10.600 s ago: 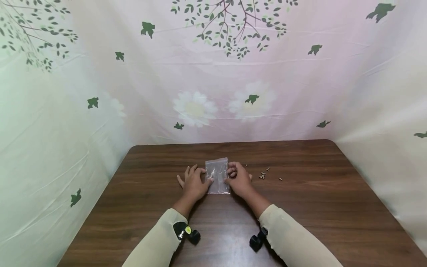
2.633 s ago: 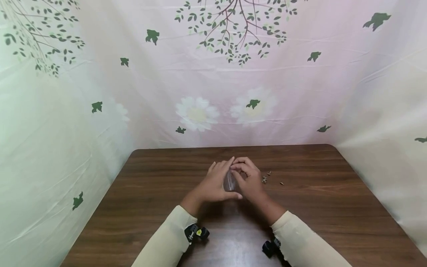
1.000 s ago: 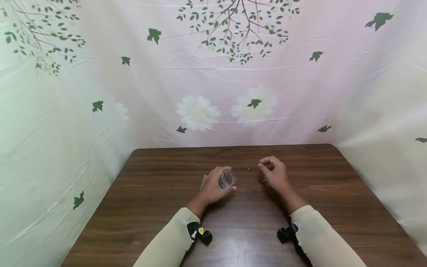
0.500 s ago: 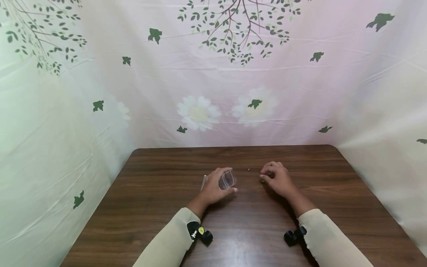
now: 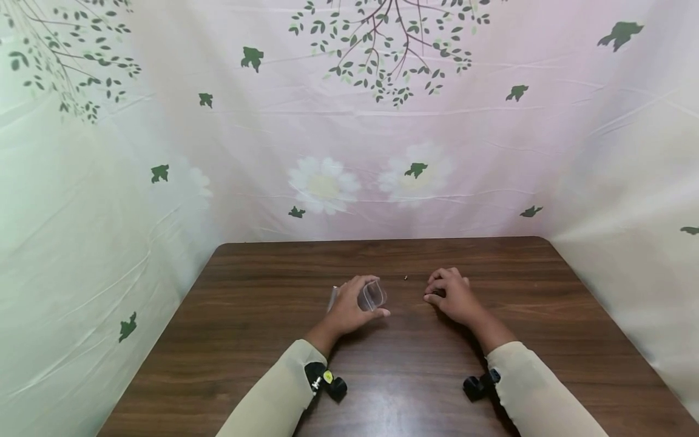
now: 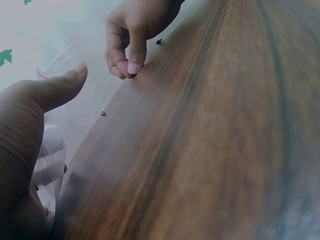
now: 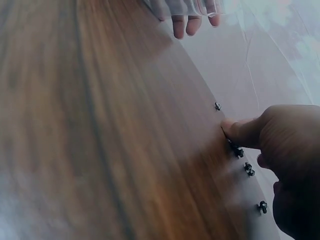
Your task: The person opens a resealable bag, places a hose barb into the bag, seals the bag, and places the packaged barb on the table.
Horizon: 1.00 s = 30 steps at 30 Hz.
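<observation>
Brown rectangular wooden desk (image 5: 404,370) across lower frame, pale fabric backdrop (image 5: 349,133) behind. Centre-right: tiny dark metal piece (image 5: 406,278) on desk, between right hand (image 5: 457,300) and clear plastic bag (image 5: 373,295) in left hand (image 5: 348,309).

Bag (image 5: 374,295) partly behind left hand (image 5: 350,308), metal pieces (image 7: 249,169) indistinct

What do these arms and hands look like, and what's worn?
The sleeves are long and cream; the left hand and right hand are bare. Small black cameras sit at both wrists, the left mount bearing a yellow-green spot.
</observation>
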Motion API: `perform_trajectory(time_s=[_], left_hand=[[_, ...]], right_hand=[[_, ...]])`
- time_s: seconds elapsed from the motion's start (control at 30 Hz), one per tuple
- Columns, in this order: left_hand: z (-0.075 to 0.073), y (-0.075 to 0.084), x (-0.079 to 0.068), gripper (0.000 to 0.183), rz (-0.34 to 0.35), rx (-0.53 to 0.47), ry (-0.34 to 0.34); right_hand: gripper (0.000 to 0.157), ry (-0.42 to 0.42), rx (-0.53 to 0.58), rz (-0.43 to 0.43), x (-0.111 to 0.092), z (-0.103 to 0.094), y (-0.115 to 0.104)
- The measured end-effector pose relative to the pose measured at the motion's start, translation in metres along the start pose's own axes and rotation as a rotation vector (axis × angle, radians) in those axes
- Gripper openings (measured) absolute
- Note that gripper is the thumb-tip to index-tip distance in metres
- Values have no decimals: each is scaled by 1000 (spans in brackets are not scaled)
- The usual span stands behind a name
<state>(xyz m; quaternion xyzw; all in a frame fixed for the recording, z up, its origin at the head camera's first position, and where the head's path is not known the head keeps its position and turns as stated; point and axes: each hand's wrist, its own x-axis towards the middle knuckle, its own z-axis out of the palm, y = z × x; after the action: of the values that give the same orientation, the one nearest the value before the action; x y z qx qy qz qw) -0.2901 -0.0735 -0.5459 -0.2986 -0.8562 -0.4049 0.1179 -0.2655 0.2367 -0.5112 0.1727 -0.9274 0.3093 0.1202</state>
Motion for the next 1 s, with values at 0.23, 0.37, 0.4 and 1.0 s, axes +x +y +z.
perform_trajectory(time_s=[0.23, 0.37, 0.4, 1.0], left_hand=[[-3, 4, 0, 82, 1, -7, 2], [-11, 18, 0, 81, -17, -12, -19], [-11, 18, 0, 81, -28, -12, -27], [-15, 25, -2, 79, -17, 12, -47]], right_hand=[[15, -11, -43, 0, 0, 6, -6], [16, 1, -39, -28, 1, 13, -14], [16, 3, -39, -30, 2, 14, -16], [5, 192, 68, -64, 7, 24, -26]])
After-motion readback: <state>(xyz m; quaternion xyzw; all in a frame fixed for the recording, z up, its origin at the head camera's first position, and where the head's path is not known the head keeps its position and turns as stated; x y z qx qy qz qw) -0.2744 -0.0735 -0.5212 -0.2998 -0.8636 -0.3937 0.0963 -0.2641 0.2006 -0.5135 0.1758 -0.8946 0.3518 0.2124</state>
